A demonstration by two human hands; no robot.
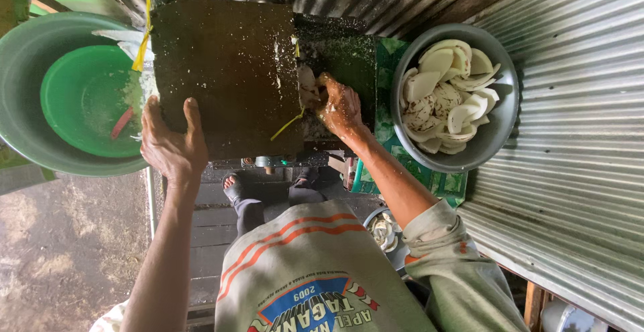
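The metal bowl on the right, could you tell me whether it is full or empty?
Partly full: white coconut pieces cover most of the metal bowl.

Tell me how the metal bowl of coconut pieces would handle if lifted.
The metal bowl is heaped with white coconut pieces, so probably heavy for its size. Its rounded sides may rock when set down. The loose pieces look curved and wet, likely to slide if tipped.

One head camera looks steeply down, close above the dark machine (225, 70).
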